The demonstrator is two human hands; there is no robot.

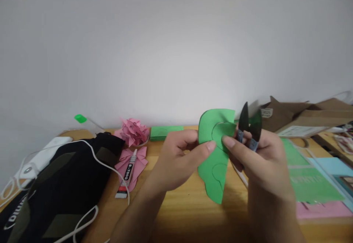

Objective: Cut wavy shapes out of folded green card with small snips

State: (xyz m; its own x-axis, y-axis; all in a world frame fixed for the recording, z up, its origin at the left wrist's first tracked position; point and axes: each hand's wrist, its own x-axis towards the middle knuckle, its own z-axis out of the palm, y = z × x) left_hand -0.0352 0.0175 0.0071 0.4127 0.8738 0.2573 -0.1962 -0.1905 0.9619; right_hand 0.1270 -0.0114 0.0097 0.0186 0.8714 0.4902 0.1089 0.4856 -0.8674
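Observation:
A curved piece of green paper [213,151] with pencilled outlines is held up over the wooden desk [187,206]. My left hand [179,158] pinches its left edge between thumb and fingers. My right hand [256,158] is closed round a pair of small dark-bladed snips [249,125], blades pointing up and apart, while its thumb presses on the paper's right side.
A black bag [55,184] with a white cable lies at the left. Near it are a glue tube [128,173] on pink paper, a pink paper flower [134,130] and a green paper stack [165,131]. Coloured sheets [311,184] and a brown paper bag [292,114] sit at the right.

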